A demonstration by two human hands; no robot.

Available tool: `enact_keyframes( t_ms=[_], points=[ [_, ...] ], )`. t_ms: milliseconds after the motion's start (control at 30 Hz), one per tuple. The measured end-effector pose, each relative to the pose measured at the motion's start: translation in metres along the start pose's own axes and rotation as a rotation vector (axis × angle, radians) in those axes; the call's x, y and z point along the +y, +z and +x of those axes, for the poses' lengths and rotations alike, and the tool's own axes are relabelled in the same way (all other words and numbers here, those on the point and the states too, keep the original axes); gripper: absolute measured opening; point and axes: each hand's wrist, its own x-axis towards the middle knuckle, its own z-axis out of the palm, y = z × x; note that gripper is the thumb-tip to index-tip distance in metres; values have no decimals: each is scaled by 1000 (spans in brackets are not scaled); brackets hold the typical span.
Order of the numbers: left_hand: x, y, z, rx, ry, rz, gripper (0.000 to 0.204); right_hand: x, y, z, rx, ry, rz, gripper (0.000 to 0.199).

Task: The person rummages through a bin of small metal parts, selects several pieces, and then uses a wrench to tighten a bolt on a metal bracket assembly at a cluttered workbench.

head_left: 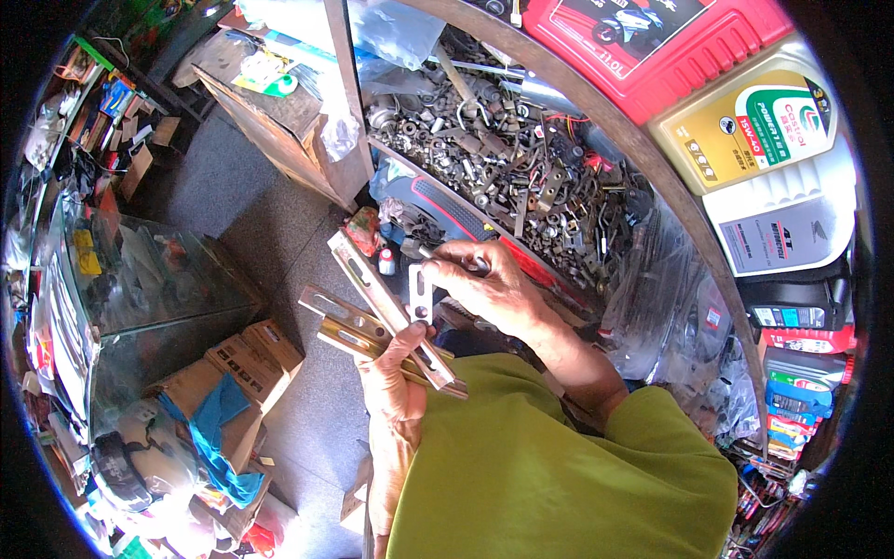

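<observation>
My left hand point(395, 387) is closed round several long slotted metal bars, its thumb pressed across them. One silver bar point(371, 287) slants up and away; a second silver bar point(332, 305) and a gold-coloured bar point(348, 337) fan out to the left below it. Just right of the long bar, my right hand point(491, 291) pinches a short silver slotted plate point(421, 296) between thumb and fingers. The plate's lower end lies close to my left thumb; whether they touch I cannot tell. A small dark metal piece point(480, 265) shows at the right fingers, partly hidden.
Beyond my hands lies a wide tray full of loose metal parts point(521, 158), with a hammer point(456, 79) among them. Oil bottles point(745, 121) line a curved shelf edge point(689, 196) on the right. Cardboard boxes point(256, 359) and a glass cabinet point(140, 354) stand left.
</observation>
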Motion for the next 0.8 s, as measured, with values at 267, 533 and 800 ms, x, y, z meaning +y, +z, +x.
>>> enact_keyframes(
  t_ms=[267,533,800],
  points=[
    [0,-5,4,46,4,-28,23,-7,-4,-8,-49,64,70,31],
    [1,-6,7,40,-27,-55,17,5,-1,-33,-64,2,59,31],
    [2,-2,-2,3,-68,92,28,31,3,-24,66,-133,-259,22]
  ],
)
